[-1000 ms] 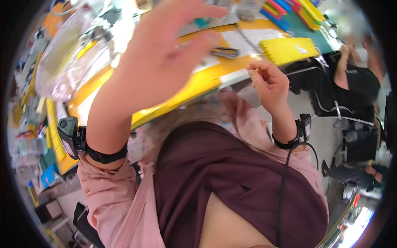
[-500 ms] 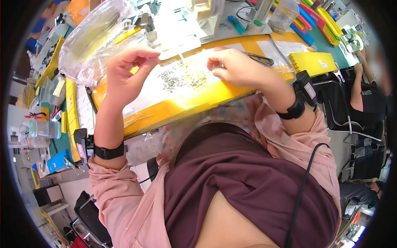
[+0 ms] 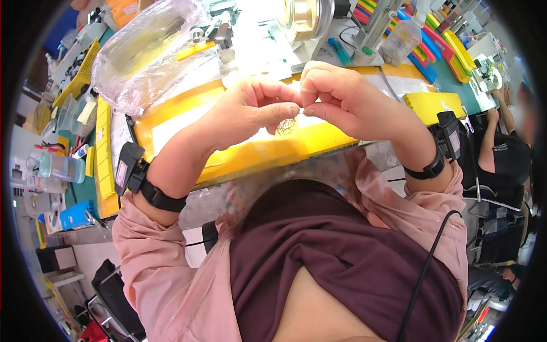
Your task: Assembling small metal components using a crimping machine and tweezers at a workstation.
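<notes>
Above the yellow work mat [image 3: 319,139], my two hands meet with their fingertips almost touching. My left hand [image 3: 245,111] is closed in a pinch, thumb and forefinger pointing right. My right hand [image 3: 350,100] has curled fingers, its thumb tip right beside the left one. Anything between the fingertips is too small or hidden to make out. Below them part of a pile of tiny dark pieces [image 3: 286,126] shows on the mat; my hands cover the rest. Strong light washes out the white sheet [image 3: 165,130] under my left forearm.
Bulky clear plastic wrapping [image 3: 134,68] lies at the back left. A brightly lit machine with a round metal part [image 3: 305,17] stands behind my hands. A yellow bin [image 3: 436,107] sits to the right, with stacked coloured trays [image 3: 419,45] beyond. Another person's arm [image 3: 489,142] shows far right.
My hands, apart on either side of the pile before, have come together above the mat. The left moved right, and both now cover most of the pile.
</notes>
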{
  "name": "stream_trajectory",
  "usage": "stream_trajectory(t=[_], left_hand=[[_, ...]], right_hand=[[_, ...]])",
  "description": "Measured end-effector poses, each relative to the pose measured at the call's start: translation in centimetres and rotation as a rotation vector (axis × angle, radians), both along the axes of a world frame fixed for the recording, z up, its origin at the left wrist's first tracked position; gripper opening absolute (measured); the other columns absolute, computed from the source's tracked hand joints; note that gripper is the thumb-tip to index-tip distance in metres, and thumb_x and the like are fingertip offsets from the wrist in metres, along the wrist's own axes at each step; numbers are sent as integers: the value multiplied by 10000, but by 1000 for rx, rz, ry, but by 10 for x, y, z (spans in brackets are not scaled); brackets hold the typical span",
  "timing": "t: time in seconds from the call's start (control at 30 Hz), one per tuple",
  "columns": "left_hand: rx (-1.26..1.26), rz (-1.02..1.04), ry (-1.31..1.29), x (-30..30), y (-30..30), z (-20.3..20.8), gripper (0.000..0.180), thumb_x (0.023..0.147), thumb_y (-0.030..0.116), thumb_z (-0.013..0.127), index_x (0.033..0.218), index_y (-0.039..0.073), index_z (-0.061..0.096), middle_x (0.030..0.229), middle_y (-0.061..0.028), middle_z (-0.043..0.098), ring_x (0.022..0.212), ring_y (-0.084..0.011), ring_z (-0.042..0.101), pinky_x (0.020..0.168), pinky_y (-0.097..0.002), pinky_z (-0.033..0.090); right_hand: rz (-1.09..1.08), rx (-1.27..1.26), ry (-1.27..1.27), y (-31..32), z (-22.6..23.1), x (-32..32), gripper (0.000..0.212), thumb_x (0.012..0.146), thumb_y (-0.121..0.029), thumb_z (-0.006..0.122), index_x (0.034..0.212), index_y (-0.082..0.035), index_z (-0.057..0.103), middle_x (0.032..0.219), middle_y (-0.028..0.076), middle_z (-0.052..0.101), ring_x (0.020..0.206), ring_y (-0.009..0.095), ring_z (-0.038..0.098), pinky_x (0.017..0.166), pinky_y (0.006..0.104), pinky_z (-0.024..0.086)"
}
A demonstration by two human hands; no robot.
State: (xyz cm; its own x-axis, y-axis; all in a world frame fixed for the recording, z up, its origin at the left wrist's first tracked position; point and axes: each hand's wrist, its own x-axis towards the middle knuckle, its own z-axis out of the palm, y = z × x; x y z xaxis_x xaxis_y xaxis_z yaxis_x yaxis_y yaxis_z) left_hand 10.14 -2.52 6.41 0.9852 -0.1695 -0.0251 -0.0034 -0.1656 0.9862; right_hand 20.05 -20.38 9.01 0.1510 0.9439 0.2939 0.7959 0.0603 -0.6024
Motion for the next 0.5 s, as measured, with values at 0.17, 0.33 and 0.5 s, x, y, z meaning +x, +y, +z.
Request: stream_trajectory(t=[0.17,0.33,0.5], left_hand=[[-238,6,53,8,5,-18,162,815,166,589,919,44,611,699,26,551,567,-35,464,531,-190,401],[-111,185,64,15,16,-18,144,820,173,580,894,52,601,701,31,524,570,-35,440,526,-165,360],[-94,265,-33,13,19,-20,184,826,148,559,952,20,596,683,40,498,540,-26,393,498,-161,323]], right_hand=[[52,24,-86,11,3,8,71,766,-55,544,804,-31,489,731,105,516,674,261,510,585,332,403],[7,-259,-133,26,-13,33,64,768,-67,516,790,-15,486,687,133,522,646,285,513,585,354,406],[-70,-642,-421,30,-21,36,61,742,-79,512,752,-22,495,684,158,533,659,329,514,603,389,411]])
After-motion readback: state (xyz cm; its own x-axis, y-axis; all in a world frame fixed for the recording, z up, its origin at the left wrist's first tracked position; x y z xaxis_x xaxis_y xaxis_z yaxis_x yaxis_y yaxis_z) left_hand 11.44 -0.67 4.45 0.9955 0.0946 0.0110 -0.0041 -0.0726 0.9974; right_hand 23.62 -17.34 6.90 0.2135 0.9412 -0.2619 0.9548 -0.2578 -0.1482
